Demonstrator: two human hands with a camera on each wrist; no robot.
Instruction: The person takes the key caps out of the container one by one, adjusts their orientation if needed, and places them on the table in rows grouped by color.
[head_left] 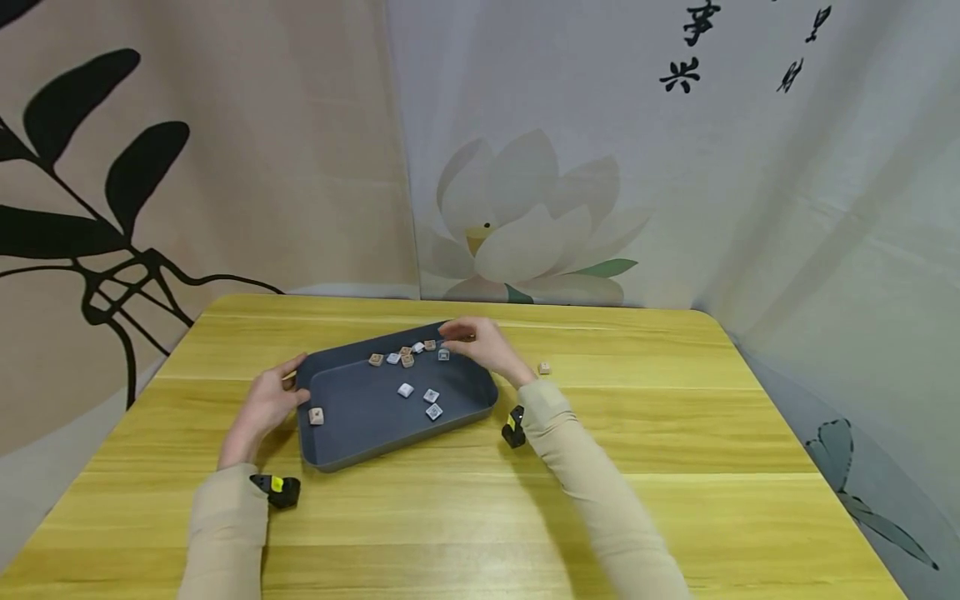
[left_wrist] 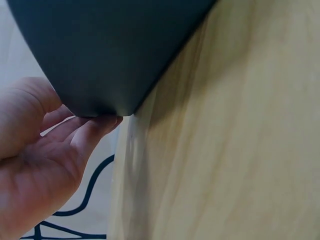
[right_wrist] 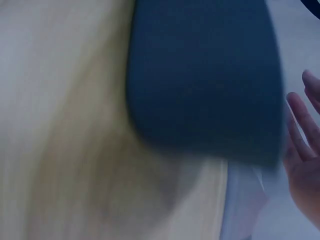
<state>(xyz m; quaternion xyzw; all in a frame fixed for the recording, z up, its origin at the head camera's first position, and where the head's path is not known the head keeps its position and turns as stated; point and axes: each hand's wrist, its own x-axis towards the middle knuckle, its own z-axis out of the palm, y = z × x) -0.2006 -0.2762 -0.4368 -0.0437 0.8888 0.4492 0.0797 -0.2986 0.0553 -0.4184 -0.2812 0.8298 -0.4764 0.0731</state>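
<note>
A dark blue-grey rectangular tray (head_left: 360,421) sits at a slant on the table, its outer wall (left_wrist: 110,55) filling much of the left wrist view. My left hand (head_left: 266,408) holds the tray's left end, thumb at the rim and fingers against the outside. Over the far right part of the tray is my right hand (head_left: 480,343), fingers loosely bent, with nothing visible in them. Small white and tan cubes with marked faces lie inside. Several, including a tan cube (head_left: 407,361), gather along the far side. A white cube (head_left: 406,390) lies mid-tray, and a pale cube (head_left: 316,416) near my left thumb.
One pale cube (head_left: 544,367) lies on the wooden table (head_left: 637,517), right of the tray and beyond my right wrist. Behind the table's far edge hangs a pale curtain (head_left: 300,167) with printed plants and a flower.
</note>
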